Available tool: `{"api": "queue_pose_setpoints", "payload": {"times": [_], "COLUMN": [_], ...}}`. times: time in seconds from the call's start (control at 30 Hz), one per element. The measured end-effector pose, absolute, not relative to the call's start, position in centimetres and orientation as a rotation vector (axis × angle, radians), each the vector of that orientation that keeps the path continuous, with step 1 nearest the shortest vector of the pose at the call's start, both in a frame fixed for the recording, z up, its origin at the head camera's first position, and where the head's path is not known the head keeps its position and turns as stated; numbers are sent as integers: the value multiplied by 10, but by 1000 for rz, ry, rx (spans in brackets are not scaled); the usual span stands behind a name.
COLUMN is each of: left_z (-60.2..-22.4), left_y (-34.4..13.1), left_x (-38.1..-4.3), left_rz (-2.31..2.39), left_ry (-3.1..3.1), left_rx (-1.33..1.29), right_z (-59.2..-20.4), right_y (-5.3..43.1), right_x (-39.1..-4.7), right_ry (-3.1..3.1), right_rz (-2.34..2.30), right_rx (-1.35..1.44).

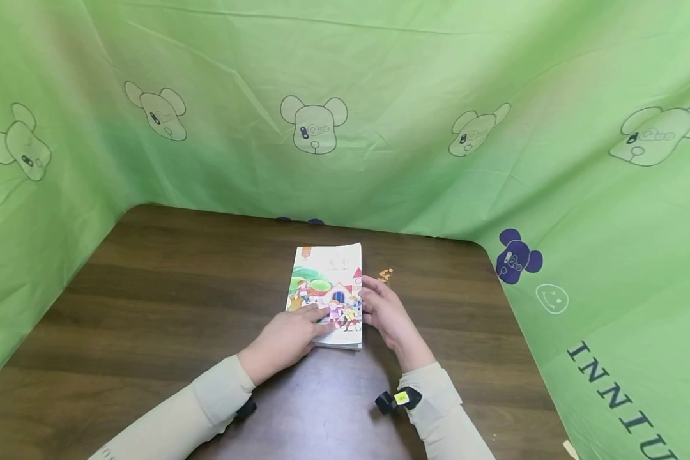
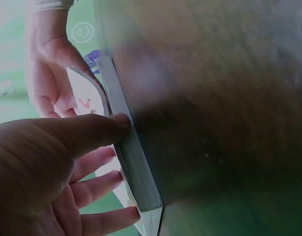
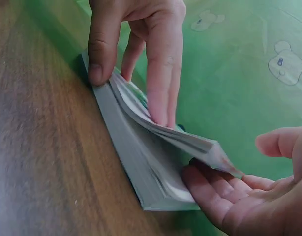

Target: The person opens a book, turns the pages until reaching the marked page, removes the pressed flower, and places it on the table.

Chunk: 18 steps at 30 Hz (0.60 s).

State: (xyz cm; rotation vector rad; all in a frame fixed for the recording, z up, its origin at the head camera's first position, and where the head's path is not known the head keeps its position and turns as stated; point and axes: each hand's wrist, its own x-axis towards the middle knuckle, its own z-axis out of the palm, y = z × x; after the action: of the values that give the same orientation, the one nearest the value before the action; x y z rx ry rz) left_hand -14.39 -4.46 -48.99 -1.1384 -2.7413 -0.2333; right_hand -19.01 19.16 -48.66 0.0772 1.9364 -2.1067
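Note:
A thick paperback book [image 1: 328,265] with a colourful cartoon cover lies on the brown table. Across its lower left part, my left hand [image 1: 287,335] holds it, fingers on the cover and thumb [image 2: 99,130] along the lower page edge. At the right edge is my right hand [image 1: 390,316], palm up. In the right wrist view, the cover and a bundle of pages [image 3: 190,145] stand bent up, apart from the thick block [image 3: 126,132] below. My right fingers [image 3: 215,191] reach under that raised bundle, while the thumb [image 3: 276,140] stands away from the paper.
A small thing with orange-brown bits [image 1: 386,275] lies just beyond my right hand. Green cloth [image 1: 379,172] printed with bear heads hangs around the table [image 1: 178,300] at the back and sides. A pale object [image 1: 570,449] shows at the lower right edge.

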Motion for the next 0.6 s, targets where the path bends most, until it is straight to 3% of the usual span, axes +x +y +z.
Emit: {"api": "queue_pose_setpoints", "payload": {"times": [0.6], "left_z": [-491], "left_y": [-47], "left_x": [-152], "left_rz": [-90], "left_ry": [-2736], "left_rx": [-1181], "right_z": [-487], "right_y": [205], "right_x": [-182], "right_ry": [1904], "right_rz": [-2107], "right_rx": [123]}}
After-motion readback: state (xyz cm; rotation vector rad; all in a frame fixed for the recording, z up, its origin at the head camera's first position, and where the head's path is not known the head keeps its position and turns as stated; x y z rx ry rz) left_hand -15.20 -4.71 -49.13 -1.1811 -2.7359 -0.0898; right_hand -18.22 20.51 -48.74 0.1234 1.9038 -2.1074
